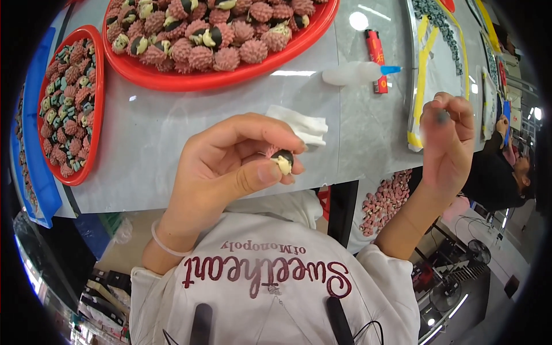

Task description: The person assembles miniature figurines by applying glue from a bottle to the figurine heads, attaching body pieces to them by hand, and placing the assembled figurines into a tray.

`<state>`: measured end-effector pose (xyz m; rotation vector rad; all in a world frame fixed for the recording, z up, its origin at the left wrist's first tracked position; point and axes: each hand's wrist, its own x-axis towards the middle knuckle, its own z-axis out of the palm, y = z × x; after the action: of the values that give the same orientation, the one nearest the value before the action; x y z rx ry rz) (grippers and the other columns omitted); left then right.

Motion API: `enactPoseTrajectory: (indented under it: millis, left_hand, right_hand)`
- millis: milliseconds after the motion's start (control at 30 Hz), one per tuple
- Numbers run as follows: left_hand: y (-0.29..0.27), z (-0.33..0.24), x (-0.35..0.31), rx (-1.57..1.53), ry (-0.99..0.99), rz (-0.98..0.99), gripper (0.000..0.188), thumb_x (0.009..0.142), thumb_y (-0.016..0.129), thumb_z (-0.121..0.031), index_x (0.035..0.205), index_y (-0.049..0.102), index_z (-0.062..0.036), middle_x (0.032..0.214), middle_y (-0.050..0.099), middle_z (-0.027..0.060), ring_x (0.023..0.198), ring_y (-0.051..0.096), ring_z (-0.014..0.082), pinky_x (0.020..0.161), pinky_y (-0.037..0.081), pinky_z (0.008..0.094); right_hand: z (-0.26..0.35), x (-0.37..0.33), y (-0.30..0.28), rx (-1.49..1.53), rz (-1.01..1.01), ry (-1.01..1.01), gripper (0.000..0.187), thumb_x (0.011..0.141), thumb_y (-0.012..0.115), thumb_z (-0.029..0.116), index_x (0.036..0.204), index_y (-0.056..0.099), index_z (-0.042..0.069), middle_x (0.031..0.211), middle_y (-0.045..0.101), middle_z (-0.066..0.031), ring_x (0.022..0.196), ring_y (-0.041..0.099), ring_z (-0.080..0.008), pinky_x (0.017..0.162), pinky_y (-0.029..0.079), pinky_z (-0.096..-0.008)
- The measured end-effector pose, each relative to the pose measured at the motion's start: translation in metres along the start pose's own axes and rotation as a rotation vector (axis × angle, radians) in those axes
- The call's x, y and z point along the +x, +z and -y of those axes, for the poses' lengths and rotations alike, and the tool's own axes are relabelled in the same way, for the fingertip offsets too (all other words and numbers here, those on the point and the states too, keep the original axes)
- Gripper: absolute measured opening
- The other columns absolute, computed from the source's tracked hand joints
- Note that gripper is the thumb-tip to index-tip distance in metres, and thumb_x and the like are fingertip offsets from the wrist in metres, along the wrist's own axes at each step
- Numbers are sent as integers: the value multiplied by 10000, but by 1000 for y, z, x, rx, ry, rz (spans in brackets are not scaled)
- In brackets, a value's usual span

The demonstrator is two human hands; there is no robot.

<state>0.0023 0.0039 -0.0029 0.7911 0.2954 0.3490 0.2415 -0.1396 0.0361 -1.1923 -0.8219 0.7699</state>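
Between the thumb and fingers of my left hand [213,158] is a small pink, black and cream figurine piece [283,161], held above the table's near edge. A ridged pink part of it shows behind the black and cream. My right hand [449,135] is raised at the right, beside a yellow-taped tray, with thumb and fingertips pinched together. At those fingertips sits a tiny dark grey-green piece [442,117], blurred, its exact kind unclear. The two hands are well apart. Just beyond my left fingers lies a folded white tissue [300,123].
A large red tray [190,84] of similar pieces stands at the back; a smaller red tray [99,115] is at the left. A squeeze bottle [353,73] with a blue tip lies by a red lighter [375,50]. The taped tray [415,86] holds dark bits. Another person [494,172] works far right.
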Motion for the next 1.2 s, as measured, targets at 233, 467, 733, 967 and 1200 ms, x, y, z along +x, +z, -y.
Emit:
enactPoseTrajectory:
  millis: [233, 467, 733, 967, 1200]
  left_hand:
    - [0, 2, 1, -12, 42, -3, 240, 797, 555, -84, 986, 509, 56, 970, 538, 133, 837, 567, 173, 709, 473, 254]
    - [4, 2, -2, 71, 50, -142, 331, 761, 623, -239, 952, 490, -4, 908, 508, 126, 737, 557, 157, 580, 454, 197]
    - [6, 2, 0, 45, 45, -151, 378, 741, 647, -268, 958, 480, -7, 910, 521, 132, 755, 572, 163, 598, 467, 197]
    - [7, 3, -2, 27, 29, -191, 447, 675, 702, -314, 919, 495, -1, 849, 541, 94, 701, 561, 131, 569, 464, 200]
    - [5, 1, -3, 6, -33, -178, 443, 651, 721, -311, 888, 526, 9, 775, 509, 46, 665, 518, 92, 569, 438, 183]
  right_hand:
    - [-15, -16, 16, 122, -107, 96, 273, 731, 607, 65, 978, 528, -22, 959, 532, -176, 744, 515, -174, 623, 418, -229]
    - [-15, -20, 25, 113, -77, 198, 233, 726, 574, 28, 941, 535, -54, 972, 525, -202, 707, 529, -162, 645, 450, -234]
    - [-13, -19, 62, 50, 47, 217, 212, 740, 611, 54, 903, 509, -34, 930, 488, -176, 665, 497, -138, 581, 435, -172]
    - [-28, -11, 101, -313, 208, -191, 298, 600, 705, -5, 816, 500, -28, 807, 567, -199, 711, 582, -229, 616, 465, -245]
    - [-22, -13, 105, -456, 244, -256, 225, 634, 690, 16, 791, 533, -25, 790, 575, -196, 694, 587, -213, 601, 464, -250]
